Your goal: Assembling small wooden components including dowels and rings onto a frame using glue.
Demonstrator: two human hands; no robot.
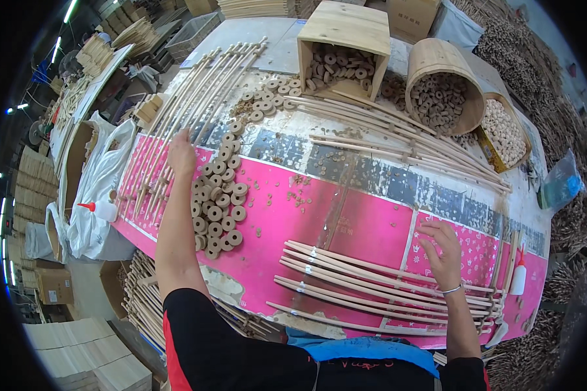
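At the left of the table, my left hand [181, 155] is closed over a row of slim wooden rods [225, 78]. Its fingers are bent together, and what they pinch is hidden. My right hand [441, 255] hovers with fingers apart above a second set of long wooden rods [365, 280], laid side by side along the table's near edge. Nothing shows in its grip. Beside my left forearm lies a pile of wooden rings [216, 208] with holes through their middles.
Beyond are a wooden box [346, 26] and a wooden barrel [440, 58], both holding small wooden pieces, and a tray of pale beads [504, 130]. More rods [411, 146] lie between. White glue bottles with red tips stand at the left [103, 210] and right [518, 277].
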